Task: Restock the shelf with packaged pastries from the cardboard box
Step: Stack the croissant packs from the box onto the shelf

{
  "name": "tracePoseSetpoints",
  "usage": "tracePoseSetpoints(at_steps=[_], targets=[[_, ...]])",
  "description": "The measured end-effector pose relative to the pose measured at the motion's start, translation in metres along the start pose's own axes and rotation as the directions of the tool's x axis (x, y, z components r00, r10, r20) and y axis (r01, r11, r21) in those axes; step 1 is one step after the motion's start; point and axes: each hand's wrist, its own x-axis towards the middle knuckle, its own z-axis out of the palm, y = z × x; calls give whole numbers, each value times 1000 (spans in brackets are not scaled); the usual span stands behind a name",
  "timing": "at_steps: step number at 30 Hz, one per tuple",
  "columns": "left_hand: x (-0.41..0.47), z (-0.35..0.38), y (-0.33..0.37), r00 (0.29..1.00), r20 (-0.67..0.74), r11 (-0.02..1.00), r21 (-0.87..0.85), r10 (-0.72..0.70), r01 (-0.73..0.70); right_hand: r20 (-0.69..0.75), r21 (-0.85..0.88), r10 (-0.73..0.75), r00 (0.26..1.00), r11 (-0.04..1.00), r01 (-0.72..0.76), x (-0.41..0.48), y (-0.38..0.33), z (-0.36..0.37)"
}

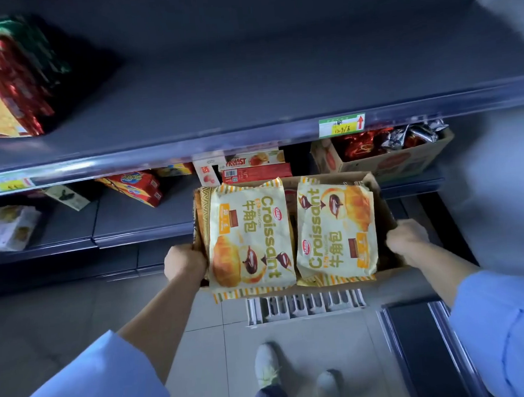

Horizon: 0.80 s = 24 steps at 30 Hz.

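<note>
I hold a cardboard box in front of me, above the floor. My left hand grips its left side and my right hand grips its right side. On top of the box lie two yellow croissant packs side by side, one on the left and one on the right, with more packs underneath. The dark shelf above the box is mostly bare.
Red and yellow snack packs stand at the shelf's far left. A price tag sits on the shelf edge. Lower shelves hold red boxes and another cardboard box of foil bags. A white plastic divider lies on the tiled floor.
</note>
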Motion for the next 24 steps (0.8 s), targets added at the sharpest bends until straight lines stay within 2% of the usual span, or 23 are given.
tracePoseSetpoints(at_steps=[3,7,13,17,20,24], targets=[[6,7,-1,1000,9,1000,0,22,-22,-1,15,34,999,999,-34,3,2,8],[5,9,-9,998,62,999,-22,-29,31,44,-7,54,998,999,-54,-3,0,6],[-8,-8,-5,989,133,998,11,-61,60,88,-17,-38,995,999,39,-25,-15,-21],[-28,-23,13,997,78,1000,4,-10,10,57,36,-101,993,994,99,-48,-26,-43],[-48,-30,30,996,15,996,20,85,-85,72,88,-157,985,985,151,-68,-38,-58],[-72,-29,45,979,107,982,52,176,-182,162,118,-250,955,965,232,-88,-51,-69]])
